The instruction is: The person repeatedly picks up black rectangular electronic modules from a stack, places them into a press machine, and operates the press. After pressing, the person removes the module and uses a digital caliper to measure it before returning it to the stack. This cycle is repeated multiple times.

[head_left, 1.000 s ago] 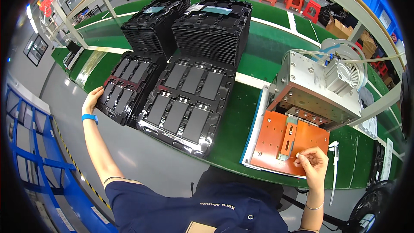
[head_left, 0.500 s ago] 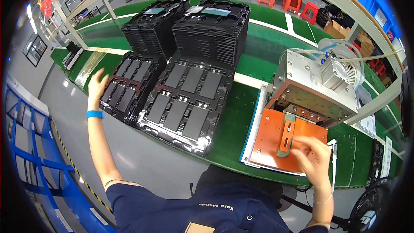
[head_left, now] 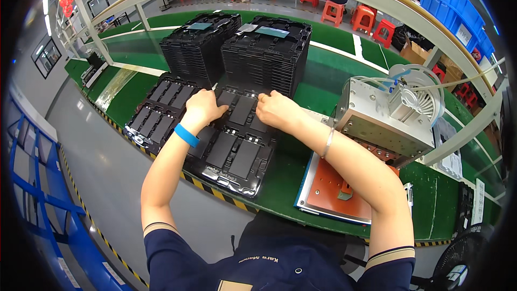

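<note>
Behind the right tray (head_left: 229, 184), a stack (head_left: 264, 60) is blocking the way. The press (head_left: 377, 110) is obstructing the right. Between tray and press, a strip of desk (head_left: 285, 180) is lying free, but the right forearm (head_left: 355, 164) is covering its rear part. Left hand (head_left: 205, 108) and right hand (head_left: 276, 110) are leaving a narrow gap.

Finishes observed:
Glossy black rectangular plastic tray (head_left: 230, 184), 6 o'clock; matt dark-grey oblong slabs (head_left: 244, 159); smooth silver metal box (head_left: 371, 109), 3 o'clock.
</note>
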The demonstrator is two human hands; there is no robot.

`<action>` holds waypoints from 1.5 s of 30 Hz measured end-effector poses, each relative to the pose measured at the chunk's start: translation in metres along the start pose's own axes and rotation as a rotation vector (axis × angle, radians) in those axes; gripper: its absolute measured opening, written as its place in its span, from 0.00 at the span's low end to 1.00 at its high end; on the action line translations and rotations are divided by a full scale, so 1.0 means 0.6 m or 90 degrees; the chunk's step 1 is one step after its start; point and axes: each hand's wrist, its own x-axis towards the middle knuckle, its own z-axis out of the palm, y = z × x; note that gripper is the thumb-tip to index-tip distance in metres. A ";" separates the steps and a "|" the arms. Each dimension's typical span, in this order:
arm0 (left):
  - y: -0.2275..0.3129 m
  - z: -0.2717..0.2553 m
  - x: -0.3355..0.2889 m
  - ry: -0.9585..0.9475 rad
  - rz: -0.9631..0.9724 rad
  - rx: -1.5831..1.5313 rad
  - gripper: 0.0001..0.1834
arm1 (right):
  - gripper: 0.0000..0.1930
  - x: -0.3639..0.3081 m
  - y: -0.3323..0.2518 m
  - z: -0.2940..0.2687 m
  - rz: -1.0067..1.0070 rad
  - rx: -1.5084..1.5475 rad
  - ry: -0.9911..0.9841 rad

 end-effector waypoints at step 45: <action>0.341 -0.082 -0.219 -0.144 0.968 -0.368 0.30 | 0.13 -0.443 -0.128 -0.180 0.620 0.347 0.160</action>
